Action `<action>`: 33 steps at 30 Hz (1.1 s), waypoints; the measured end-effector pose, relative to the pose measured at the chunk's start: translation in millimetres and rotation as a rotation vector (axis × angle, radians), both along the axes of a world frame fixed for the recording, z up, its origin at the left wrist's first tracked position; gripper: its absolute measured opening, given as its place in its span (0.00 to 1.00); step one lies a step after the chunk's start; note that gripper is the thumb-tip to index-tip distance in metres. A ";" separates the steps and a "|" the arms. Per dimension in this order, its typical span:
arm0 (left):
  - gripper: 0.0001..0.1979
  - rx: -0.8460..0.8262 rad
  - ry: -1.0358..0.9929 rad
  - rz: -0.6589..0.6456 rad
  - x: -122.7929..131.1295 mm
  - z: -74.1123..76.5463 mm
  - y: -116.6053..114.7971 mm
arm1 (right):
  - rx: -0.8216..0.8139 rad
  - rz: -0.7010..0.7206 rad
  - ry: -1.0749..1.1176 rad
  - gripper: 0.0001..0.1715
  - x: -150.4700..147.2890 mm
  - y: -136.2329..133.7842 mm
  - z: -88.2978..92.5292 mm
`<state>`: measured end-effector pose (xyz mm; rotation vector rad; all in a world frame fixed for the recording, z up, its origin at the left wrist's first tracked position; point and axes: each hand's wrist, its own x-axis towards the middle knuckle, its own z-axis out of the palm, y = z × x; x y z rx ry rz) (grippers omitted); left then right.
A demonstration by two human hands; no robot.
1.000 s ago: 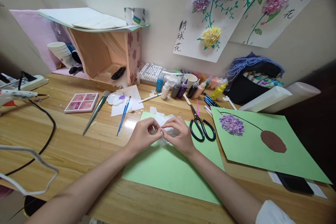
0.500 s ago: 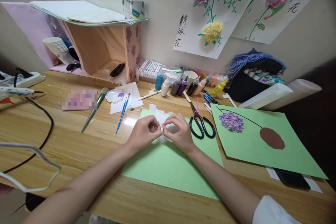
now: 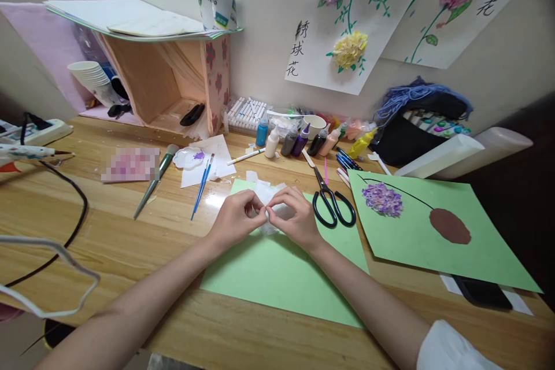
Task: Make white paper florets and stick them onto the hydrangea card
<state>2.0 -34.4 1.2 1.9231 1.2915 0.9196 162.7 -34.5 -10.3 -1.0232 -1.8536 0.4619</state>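
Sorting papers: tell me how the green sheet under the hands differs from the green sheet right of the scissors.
The near green sheet is plain; the right green sheet bears a purple flower and a brown oval. The left hand and right hand pinch white tissue over the near one; the right one lies untouched. Both lie flat, light green.

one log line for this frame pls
left hand: pinching white tissue | right hand: pinching same tissue | under: green sheet | scissors: untouched, right side

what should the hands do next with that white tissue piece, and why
Probably twist the crumpled white tissue piece tighter where both pinch it: left hand and right hand meet fingertip to fingertip on it, over the light green paper sheet.
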 end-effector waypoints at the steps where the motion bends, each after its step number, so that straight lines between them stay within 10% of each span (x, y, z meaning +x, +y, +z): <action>1: 0.04 0.002 0.001 0.001 0.0 0.2 -0.2 | -0.001 0.002 0.002 0.04 0.0 0.0 0.1; 33: 0.04 0.013 -0.007 -0.011 -1.0 2.2 -0.9 | -0.040 0.021 -0.006 0.04 1.8 0.1 0.7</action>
